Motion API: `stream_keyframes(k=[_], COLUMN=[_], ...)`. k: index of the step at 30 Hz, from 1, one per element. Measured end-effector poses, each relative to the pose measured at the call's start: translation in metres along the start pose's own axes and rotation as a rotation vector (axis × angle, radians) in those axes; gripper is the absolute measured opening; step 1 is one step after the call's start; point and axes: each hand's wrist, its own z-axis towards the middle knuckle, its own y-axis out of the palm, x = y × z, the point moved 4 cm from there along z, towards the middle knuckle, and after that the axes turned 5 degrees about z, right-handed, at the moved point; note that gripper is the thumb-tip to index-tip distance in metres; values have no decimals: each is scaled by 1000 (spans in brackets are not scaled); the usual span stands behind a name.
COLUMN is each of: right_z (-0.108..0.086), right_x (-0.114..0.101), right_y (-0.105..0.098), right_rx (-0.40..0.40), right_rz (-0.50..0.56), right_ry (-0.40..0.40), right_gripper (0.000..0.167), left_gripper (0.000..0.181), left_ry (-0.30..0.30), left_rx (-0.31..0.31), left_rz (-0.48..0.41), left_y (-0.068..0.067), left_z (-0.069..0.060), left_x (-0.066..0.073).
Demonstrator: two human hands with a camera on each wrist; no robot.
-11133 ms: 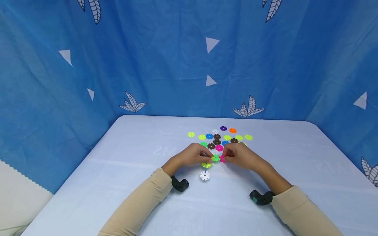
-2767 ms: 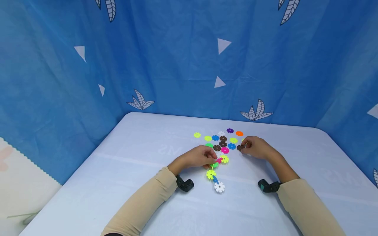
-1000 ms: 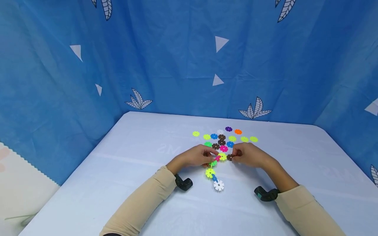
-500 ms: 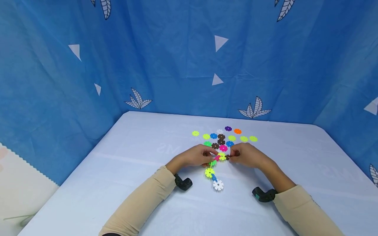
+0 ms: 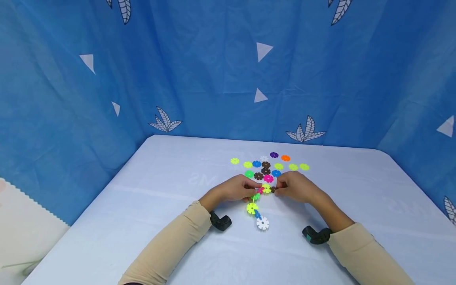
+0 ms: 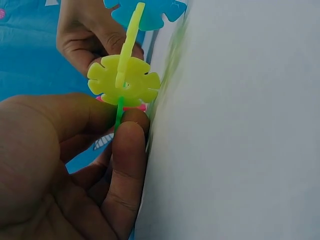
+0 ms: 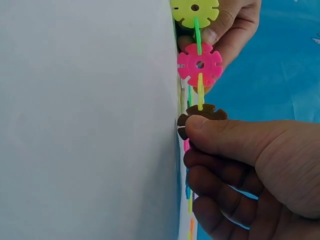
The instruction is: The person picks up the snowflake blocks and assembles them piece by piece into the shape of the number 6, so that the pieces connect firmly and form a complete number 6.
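A chain of notched discs runs between the hands: white, blue, yellow, green, pink, and another yellow. My left hand pinches the chain near the green disc, finger and thumb on its edge. My right hand pinches a brown disc between thumb and fingers. In the right wrist view that brown disc meets the end of the yellow disc, seen edge-on. How deep they interlock cannot be told.
Behind the hands, loose discs lie flat on the white table, among them purple, orange, brown, pink and several yellow-green ones. A blue patterned curtain hangs behind the table.
The right hand took the brown disc from the right of the loose discs and brought it left against the chain's yellow disc. Since half a second ago the hands have barely moved.
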Motion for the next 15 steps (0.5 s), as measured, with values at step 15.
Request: stream_keyframes(k=[15], right_z=[2], right_x=[1], right_y=[3], right_rx=[2], right_rz=[29], right_ry=[-71], right_gripper=[18], left_gripper=[32], left_ry=[24], left_rx=[-35], left_rz=[-32], left_y=[-2], left_z=[1], left_x=[-2])
